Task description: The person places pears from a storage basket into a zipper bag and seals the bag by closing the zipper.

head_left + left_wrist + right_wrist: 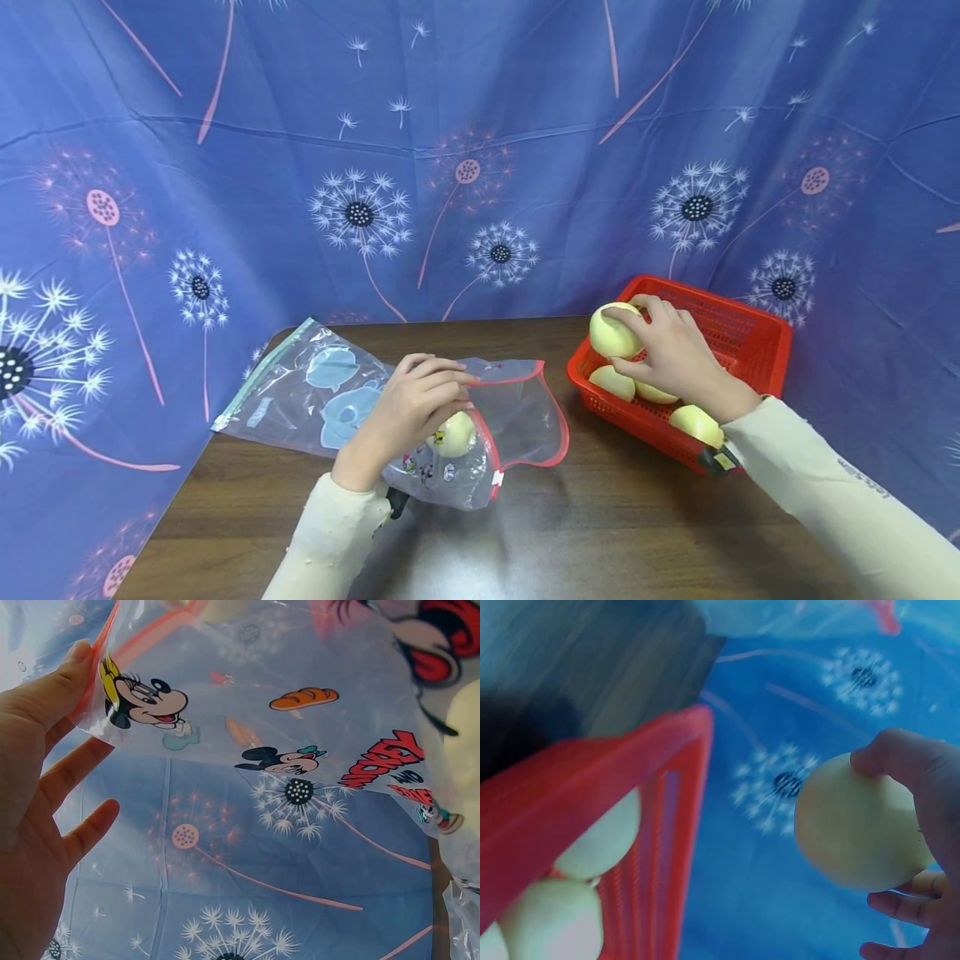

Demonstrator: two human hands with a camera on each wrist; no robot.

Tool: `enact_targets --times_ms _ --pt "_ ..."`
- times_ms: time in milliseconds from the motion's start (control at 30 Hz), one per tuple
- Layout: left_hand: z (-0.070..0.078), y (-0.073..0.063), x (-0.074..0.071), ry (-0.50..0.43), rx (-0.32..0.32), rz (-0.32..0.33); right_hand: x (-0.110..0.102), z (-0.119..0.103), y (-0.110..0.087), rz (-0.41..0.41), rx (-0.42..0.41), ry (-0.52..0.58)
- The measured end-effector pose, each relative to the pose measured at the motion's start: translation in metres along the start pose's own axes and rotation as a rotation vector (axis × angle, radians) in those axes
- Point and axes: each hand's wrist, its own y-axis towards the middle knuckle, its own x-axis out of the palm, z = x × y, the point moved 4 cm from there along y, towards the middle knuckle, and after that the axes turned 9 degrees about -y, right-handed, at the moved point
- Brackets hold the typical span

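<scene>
the left hand (408, 408) pinches the red-edged clear bag (528, 421) near its mouth between thumb and fingers, with one pale yellow fruit (455, 435) inside the bag just below those fingers, while a green-edged clear bag (288, 387) with light blue prints lies on the tabletop (600, 525) to that hand's left. the right hand (671, 350) has its thumb and fingers curled around a second pale yellow fruit (611, 332), lifted above the left end of the red basket (738, 321), and more such fruits (696, 425) sit in the basket beneath that hand and its wrist.
</scene>
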Motion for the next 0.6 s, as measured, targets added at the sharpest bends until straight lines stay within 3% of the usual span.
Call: enact_targets --times_ms 267,600 --pt "-0.001 0.000 0.001 -0.008 -0.009 0.003 -0.019 -0.042 0.002 0.163 -0.168 0.097" --pt "-0.001 0.002 0.002 -0.007 -0.026 -0.009 -0.024 -0.090 -0.004 0.215 -0.322 0.168"
